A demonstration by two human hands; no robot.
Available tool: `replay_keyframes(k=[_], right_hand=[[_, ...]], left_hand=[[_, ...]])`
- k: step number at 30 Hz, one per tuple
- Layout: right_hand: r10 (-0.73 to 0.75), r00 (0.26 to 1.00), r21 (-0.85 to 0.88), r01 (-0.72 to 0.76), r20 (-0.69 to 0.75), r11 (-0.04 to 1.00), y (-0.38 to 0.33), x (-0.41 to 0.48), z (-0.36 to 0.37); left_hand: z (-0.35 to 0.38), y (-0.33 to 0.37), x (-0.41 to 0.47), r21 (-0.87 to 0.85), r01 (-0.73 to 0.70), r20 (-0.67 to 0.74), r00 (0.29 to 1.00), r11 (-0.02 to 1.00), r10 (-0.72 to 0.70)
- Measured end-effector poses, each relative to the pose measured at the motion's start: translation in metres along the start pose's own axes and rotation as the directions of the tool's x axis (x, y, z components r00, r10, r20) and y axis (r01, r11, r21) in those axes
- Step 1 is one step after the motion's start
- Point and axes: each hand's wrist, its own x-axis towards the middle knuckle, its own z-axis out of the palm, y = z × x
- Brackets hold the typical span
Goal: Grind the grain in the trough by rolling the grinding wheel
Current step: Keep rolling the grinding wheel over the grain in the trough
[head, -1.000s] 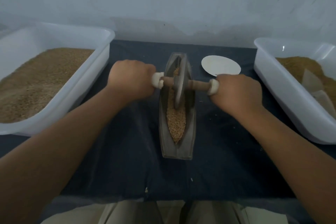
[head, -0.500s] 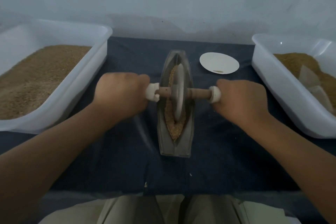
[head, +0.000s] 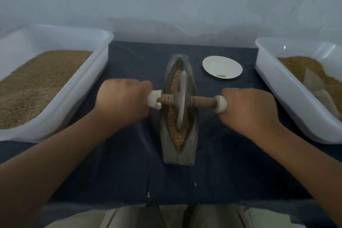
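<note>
A boat-shaped grey trough [head: 192,146] lies lengthwise on the dark cloth in the middle, with golden grain [head: 179,135] along its groove. A grey grinding wheel [head: 181,102] stands upright in the groove near the trough's middle. A wooden axle [head: 201,101] runs through the wheel, with a white cap at each end. My left hand [head: 122,102] grips the left end of the axle. My right hand [head: 249,109] grips the right end. The parts of the axle inside my fists are hidden.
A large white tub [head: 88,87] of grain stands on the left. Another white tub [head: 288,94] with grain and pale scoops stands on the right. A small white plate [head: 222,66] lies behind the right hand. A pale wall closes the far side.
The wheel has rolled toward me along the trough, and both hands came back with it. More grain shows behind the wheel, less in front of it.
</note>
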Motion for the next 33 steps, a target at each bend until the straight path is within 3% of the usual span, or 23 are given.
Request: replay_keyframes(k=[4,9,14,16,26,30,33], right_hand=[[0.086,0.995,-0.022,-0.085,0.042,0.996,-0.002,0.041,0.018],[0.043,0.999,-0.020,-0.043,0.017,0.999,-0.007,0.082,0.014],[-0.039,0.999,-0.044,0.038,-0.010,0.998,-0.001,0.022,0.004],[-0.041,0.999,-0.004,0.041,-0.021,0.999,0.002,0.005,0.002],[0.077,0.995,0.043,-0.079,0.059,0.996,-0.002,0.084,0.023],[0.021,0.999,0.000,-0.021,0.037,1.000,-0.002,0.034,0.009],[-0.048,0.998,0.070,0.050,-0.029,0.996,0.001,-0.001,-0.002]], left_hand=[[0.015,-0.003,0.043,0.022,0.074,0.041,0.996,0.997,-0.075],[0.021,-0.005,0.067,-0.049,0.189,0.146,0.973,0.981,-0.180],[0.006,0.003,0.005,-0.045,0.072,-0.073,0.995,0.996,-0.075],[0.002,0.003,-0.006,-0.021,0.032,-0.086,0.996,0.999,-0.034],[0.010,-0.004,0.081,0.001,0.146,0.168,0.975,0.989,-0.144],[0.003,0.001,0.029,-0.014,0.055,0.003,0.998,0.998,-0.055],[0.001,0.001,-0.009,-0.050,-0.009,-0.108,0.994,0.999,0.004]])
